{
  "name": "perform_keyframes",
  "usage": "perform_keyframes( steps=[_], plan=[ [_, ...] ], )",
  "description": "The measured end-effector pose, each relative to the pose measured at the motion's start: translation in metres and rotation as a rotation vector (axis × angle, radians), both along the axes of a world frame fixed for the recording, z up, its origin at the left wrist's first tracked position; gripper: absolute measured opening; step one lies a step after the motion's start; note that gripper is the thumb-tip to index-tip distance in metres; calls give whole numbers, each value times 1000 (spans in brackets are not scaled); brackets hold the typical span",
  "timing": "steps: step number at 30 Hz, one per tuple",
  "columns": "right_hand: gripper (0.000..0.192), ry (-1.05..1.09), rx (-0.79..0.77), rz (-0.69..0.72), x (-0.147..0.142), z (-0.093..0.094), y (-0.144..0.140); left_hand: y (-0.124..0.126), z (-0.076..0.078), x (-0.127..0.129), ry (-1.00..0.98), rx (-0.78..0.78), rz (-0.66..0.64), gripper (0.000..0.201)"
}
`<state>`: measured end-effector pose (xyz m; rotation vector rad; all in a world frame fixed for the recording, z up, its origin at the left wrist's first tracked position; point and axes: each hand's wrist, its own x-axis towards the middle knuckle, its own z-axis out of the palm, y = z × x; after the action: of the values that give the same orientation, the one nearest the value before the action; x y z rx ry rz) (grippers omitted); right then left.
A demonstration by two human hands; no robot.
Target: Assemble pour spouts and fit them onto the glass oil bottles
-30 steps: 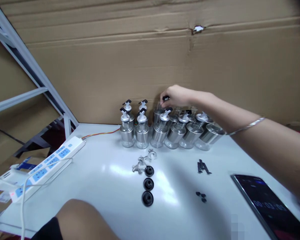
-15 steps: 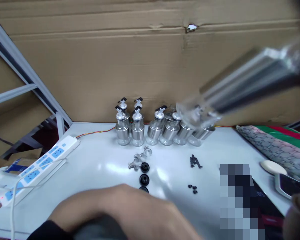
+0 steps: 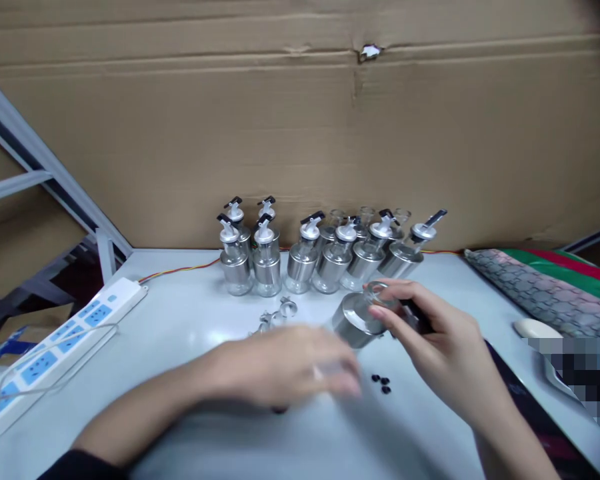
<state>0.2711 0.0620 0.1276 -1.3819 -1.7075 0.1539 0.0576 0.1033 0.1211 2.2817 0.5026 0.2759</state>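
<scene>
Cardboard backs a white table bearing bottles.

Well left of the left fingers, a white power strip with blue sockets sat on the bench; red-yellow wire by its far end, metal frame beyond. Creased cardboard stood behind all fingers. Right of the right fingers: dark phone, partly hidden, pale rounded object, patterned fabric.

Eight spouted bottles, three black studs
</scene>
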Motion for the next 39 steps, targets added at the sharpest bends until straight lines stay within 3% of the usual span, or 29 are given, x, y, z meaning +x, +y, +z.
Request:
perform_keyframes(
  steps=[3,5,7,10,15,21,24,29,32,36,39],
  plan=[
    [7,-6,5,23,-4,-1,4,25,-24,0,42,83,126,40],
    [6,-2,1,22,-7,-2,7,34,-38,-6,132,271,192,40],
    [6,0,-3,26,-10,-4,11,40,-48,-14,228,405,128,33],
    [3,-21,14,77,-15,-7,18,52,-57,-22,221,417,46,29],
    [4,48,12,98,-23,-14,25,68,-70,-27,41,381,154,35],
    [11,128,-33,119,-25,-22,24,63,-72,-27,41,424,165,39],
    [14,185,-63,138,-25,-22,21,53,-67,-20,25,444,173,54],
    [18,554,-56,22,-28,-21,16,31,-60,4,37,428,330,72],
    [23,736,-47,26,-29,-20,13,23,-62,13,3,460,394,68],
    [15,660,-34,-119,-30,-16,8,23,-70,15,-83,481,396,59],
    [13,532,-39,-187,-32,-12,6,23,-73,14,-133,481,403,81]
  ],
)
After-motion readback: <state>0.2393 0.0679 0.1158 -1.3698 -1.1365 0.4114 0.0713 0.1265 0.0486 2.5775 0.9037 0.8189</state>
